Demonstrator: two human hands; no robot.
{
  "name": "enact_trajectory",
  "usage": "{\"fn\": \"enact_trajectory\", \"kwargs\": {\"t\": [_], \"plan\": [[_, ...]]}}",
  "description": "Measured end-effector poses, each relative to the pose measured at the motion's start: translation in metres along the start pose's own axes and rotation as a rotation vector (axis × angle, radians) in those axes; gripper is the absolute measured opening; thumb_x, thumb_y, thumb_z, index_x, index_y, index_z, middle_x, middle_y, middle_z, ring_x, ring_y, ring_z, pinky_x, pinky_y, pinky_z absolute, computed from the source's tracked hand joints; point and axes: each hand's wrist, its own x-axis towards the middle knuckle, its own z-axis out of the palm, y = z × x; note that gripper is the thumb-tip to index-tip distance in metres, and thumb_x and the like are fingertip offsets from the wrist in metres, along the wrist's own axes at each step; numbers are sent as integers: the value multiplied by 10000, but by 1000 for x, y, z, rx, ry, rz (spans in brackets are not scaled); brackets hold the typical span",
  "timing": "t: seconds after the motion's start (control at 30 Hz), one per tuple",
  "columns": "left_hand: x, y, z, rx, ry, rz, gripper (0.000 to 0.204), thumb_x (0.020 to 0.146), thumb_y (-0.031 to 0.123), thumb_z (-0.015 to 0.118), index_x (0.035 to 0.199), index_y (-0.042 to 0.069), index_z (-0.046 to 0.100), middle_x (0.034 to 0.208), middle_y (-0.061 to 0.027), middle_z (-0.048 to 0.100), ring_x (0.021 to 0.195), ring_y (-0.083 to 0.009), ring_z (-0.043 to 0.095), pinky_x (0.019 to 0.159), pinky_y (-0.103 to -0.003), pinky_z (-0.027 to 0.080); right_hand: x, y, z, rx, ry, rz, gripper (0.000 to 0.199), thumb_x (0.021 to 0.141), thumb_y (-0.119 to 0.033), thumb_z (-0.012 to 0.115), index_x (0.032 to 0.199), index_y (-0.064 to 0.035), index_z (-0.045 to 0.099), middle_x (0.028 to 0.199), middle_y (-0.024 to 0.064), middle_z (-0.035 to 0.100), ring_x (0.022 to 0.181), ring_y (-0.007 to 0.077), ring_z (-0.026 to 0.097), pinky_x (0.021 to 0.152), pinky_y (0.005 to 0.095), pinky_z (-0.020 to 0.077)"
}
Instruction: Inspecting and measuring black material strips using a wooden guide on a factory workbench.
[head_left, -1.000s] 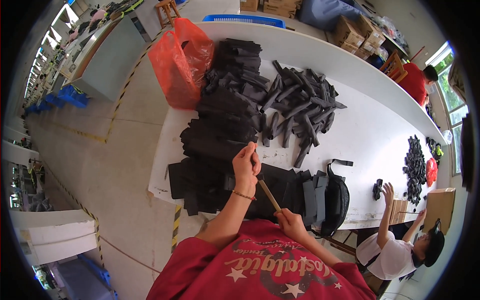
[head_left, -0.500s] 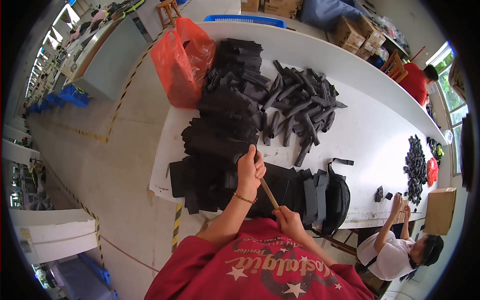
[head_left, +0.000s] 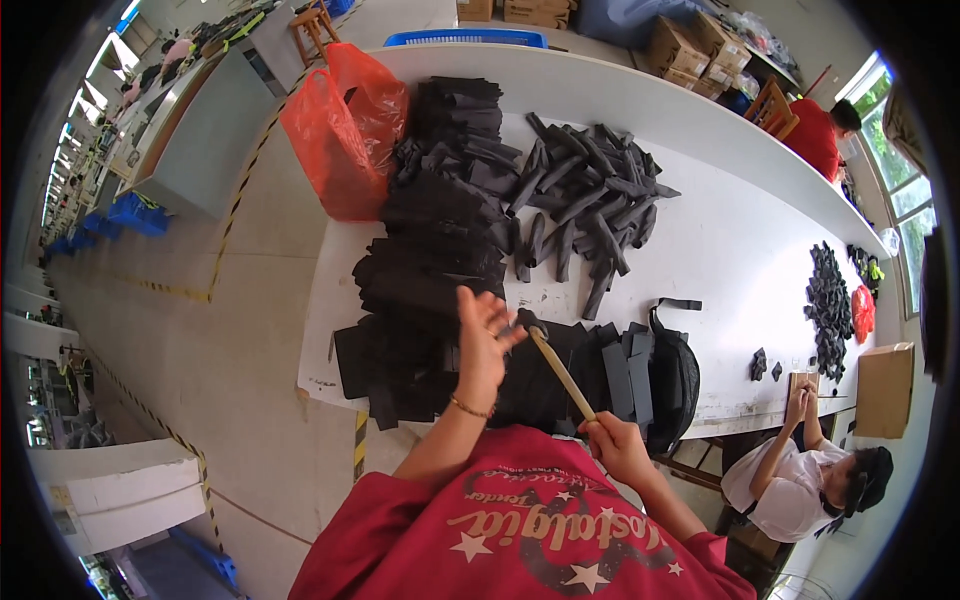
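Note:
My right hand (head_left: pixel 617 443) is closed round the near end of a light wooden stick (head_left: pixel 562 374), which slants up to the left. Bunched on the stick's far tip is a small piece of black fabric (head_left: pixel 531 322). Just left of that tip my left hand (head_left: pixel 484 335) is raised, fingers spread, with nothing in it. Beneath both hands lie flat black fabric pieces (head_left: pixel 400 355) in overlapping layers. Stacks of black fabric (head_left: pixel 450 210) run away from me along the table's left side. Rolled black fabric tubes (head_left: pixel 600 190) form a loose heap to their right.
A red plastic bag (head_left: pixel 335 140) stands at the table's far left corner. To my right lies a black mesh-sided bag (head_left: pixel 674 385) with a strap. A person in white (head_left: pixel 790 490) works at the table's right end, near a cardboard box (head_left: pixel 884 388). A raised ledge (head_left: pixel 640 105) borders the far side.
My left hand has let go of the stick's far end and opened, shifting slightly left. My right hand has moved right with the stick, uncovering the fabric on its tip.

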Motion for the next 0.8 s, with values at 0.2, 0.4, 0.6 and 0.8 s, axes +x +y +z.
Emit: {"fn": "enact_trajectory", "kwargs": {"t": [0.2, 0.4, 0.6, 0.8], "plan": [[-4, -11, 13, -316, -584, -635, 580, 885, 581, 548, 1080, 37, 494, 830, -144, 601, 894, -364, 655, 851, -565, 519, 1, 21, 4, -9, 12, 22, 177, 962, -117, 522, 928, 28, 618, 563, 31, 499, 506, 87, 488, 482, 264, 397], [31, -12, 21, -205, -304, -242, 148, 954, 147, 516, 909, 7, 524, 802, -130, 596, 819, -320, 664, 829, -479, 568, 13, 11, 2, 76, 261, -13, 166, 907, -155, 626, 888, 10, 611, 593, -3, 532, 533, 61, 481, 489, 249, 390], [33, -37, 3, -33, -214, -192, 110, 932, 122, 538, 907, 17, 561, 770, -90, 582, 730, -240, 643, 730, -421, 579, 126, 57, -37, 117, 583, -96, 161, 886, -153, 634, 870, 5, 609, 600, 20, 553, 465, 76, 519, 438, 248, 389], [21, -55, -12, 90, -172, -213, 135, 959, 141, 520, 905, 42, 595, 757, -62, 595, 698, -195, 619, 707, -403, 566, 255, 97, -43, 129, 567, -66, 155, 856, -135, 640, 925, 4, 640, 685, 75, 618, 487, 143, 560, 476, 296, 433]]}}
